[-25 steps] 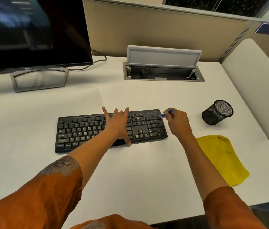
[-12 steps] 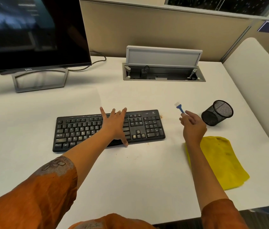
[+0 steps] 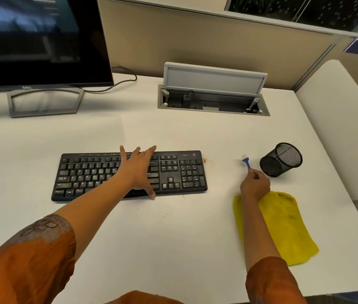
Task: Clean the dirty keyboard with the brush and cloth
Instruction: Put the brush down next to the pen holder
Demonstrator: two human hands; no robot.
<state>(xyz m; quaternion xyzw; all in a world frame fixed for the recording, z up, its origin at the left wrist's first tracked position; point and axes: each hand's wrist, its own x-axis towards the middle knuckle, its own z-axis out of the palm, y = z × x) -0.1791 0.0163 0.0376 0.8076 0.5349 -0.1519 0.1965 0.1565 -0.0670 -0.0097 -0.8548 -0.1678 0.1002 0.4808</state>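
A black keyboard (image 3: pixel 90 174) lies on the white desk (image 3: pixel 173 238), with pale dust on its keys. My left hand (image 3: pixel 137 170) rests flat on its middle, fingers spread, thumb at the front edge. My right hand (image 3: pixel 255 185) is off to the right of the keyboard and pinches the handle of a small blue brush (image 3: pixel 246 161), whose white bristles point away from me. A yellow cloth (image 3: pixel 288 229) lies on the desk under and behind my right wrist. Reddish crumbs (image 3: pixel 205 160) sit by the keyboard's far right corner.
A black mesh pen cup (image 3: pixel 281 160) lies tipped on its side just right of the brush. A Dell monitor (image 3: pixel 37 40) stands at the back left. An open cable box (image 3: pixel 213 102) is set into the desk at the back. A beige partition rises on the right.
My right hand has carried the brush from the keyboard's right end out to the right, beside the pen cup. My left hand has stayed on the keyboard.
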